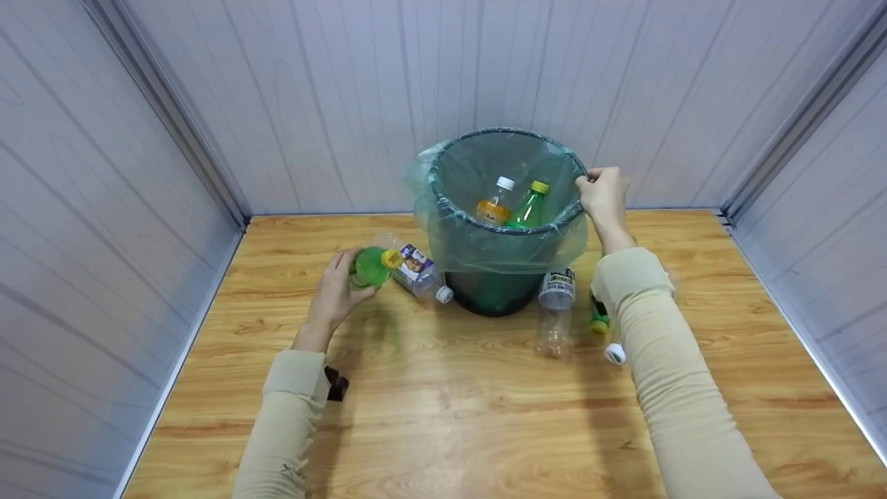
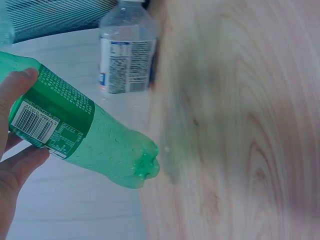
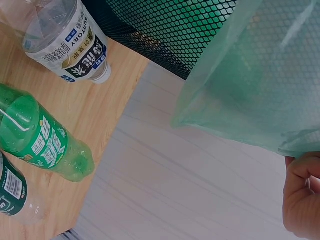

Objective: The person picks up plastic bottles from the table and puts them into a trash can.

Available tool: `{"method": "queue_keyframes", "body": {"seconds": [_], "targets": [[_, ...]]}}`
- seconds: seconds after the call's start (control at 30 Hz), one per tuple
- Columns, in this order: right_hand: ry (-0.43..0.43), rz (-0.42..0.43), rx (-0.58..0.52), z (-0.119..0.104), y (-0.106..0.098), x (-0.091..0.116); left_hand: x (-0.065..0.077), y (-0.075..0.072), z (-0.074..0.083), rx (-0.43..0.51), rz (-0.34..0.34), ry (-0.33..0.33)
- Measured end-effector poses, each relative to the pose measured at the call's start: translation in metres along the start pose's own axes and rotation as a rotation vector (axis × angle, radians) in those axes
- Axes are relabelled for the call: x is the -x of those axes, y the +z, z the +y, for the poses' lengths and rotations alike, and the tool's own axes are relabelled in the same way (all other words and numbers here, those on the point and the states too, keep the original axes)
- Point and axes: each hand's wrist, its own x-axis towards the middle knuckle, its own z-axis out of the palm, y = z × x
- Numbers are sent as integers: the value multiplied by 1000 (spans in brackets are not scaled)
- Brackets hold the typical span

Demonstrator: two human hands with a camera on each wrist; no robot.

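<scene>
My left hand [image 1: 335, 285] grips a green plastic bottle [image 2: 75, 117] with a yellow cap, held above the table and tilted cap toward the bin. My right hand [image 1: 605, 197] pinches the rim of a dark mesh waste bin [image 1: 493, 294], where a translucent green bag [image 1: 499, 253] is folded over the edge. Inside the bin stand a bottle with an orange label [image 1: 493, 210] and a green bottle with a yellow cap [image 1: 531, 206]. Beside the left hand, a clear bottle with a purple label [image 1: 418, 269] lies against the table, its white cap pointing toward me.
Right of the bin lie a clear bottle with a white label [image 1: 556, 291], a green bottle [image 3: 45, 140] and a bottle with a dark green label [image 3: 12, 187], partly behind the right forearm in the head view. Pale panels [image 1: 332, 104] wall in the wooden table [image 1: 443, 416].
</scene>
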Motion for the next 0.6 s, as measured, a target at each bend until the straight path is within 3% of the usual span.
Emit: {"method": "queue_keyframes", "body": {"seconds": [0.23, 0.6], "targets": [[20, -7, 12, 0, 0, 0, 0, -11, 14, 57, 93, -13], [-1, 13, 22, 0, 0, 1, -4, -29, 51, 254, 207, 27]]}}
